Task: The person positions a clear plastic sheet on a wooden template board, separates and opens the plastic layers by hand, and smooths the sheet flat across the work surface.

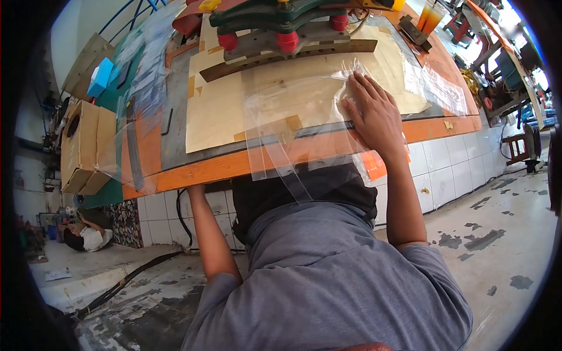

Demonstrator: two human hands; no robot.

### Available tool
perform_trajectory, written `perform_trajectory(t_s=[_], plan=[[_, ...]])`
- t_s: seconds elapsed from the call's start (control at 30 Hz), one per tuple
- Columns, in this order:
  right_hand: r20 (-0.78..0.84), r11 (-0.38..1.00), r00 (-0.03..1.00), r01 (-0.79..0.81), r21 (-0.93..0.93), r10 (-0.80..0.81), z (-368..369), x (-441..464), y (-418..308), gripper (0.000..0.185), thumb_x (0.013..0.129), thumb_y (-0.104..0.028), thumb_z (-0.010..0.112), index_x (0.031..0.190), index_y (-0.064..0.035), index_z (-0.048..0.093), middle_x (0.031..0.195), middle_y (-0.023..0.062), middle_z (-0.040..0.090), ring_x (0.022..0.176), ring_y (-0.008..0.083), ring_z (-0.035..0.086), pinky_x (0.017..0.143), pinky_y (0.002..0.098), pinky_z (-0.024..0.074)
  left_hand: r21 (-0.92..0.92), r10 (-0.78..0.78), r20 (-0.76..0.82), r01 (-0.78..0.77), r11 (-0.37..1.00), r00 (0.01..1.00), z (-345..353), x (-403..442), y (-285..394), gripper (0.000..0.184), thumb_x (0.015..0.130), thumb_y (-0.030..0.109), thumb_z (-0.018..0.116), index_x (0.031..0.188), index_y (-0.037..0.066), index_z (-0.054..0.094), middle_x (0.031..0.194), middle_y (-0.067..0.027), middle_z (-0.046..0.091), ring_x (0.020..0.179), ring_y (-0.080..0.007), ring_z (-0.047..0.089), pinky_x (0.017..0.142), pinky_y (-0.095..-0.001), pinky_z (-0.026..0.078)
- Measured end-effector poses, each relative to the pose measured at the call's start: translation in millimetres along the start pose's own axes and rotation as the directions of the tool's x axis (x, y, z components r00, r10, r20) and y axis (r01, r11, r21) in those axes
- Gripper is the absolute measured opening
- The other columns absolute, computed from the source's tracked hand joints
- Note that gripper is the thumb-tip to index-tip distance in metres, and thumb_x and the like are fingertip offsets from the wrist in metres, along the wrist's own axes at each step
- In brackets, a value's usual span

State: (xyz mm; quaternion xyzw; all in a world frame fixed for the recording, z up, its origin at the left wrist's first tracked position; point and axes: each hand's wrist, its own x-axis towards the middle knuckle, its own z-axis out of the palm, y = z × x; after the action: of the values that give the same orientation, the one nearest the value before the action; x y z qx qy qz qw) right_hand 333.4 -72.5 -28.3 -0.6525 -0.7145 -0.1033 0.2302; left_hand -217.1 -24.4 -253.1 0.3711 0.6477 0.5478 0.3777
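Note:
My right hand (374, 108) lies flat on a clear plastic sheet (304, 99), fingers stretched out and slightly spread. The sheet covers part of the tan board (216, 111) and hangs over the table's orange front edge (193, 174) toward my lap. Just beyond the board's middle stands a green press frame (257, 22) with red knobs (287, 41). Below it, a long curved-looking metal bar (293, 60) spans the board. My left forearm (206, 228) reaches under the table edge, which hides the left hand and whatever it touches.
Left on the table are a hex key (170, 120), a steel ruler (134, 146), piled clear plastic (146, 76) and a cardboard box (88, 140). At the far right stand a metal block (414, 33) and an orange drink (431, 17). Another person (91, 236) is low at left.

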Motion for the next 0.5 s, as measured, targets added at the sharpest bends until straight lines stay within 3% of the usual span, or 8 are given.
perform_trajectory(t_s=[0.5], plan=[[0.006,1.000,1.000,-0.013,0.002,0.013,0.5,-0.9,0.6,0.059,0.108,-0.046,0.054,0.150,-0.0050,0.060,0.160,0.0112,0.056,0.151,0.0287,0.049,0.122,0.0439,0.0377,0.128,0.056,0.036,-0.060,0.990,0.998,25.7,18.0,1.6,0.073,0.101,0.044,0.073,0.159,0.007,0.048,0.154,-0.0120,0.056,0.138,-0.0271,0.055,0.115,-0.0427,0.044]])
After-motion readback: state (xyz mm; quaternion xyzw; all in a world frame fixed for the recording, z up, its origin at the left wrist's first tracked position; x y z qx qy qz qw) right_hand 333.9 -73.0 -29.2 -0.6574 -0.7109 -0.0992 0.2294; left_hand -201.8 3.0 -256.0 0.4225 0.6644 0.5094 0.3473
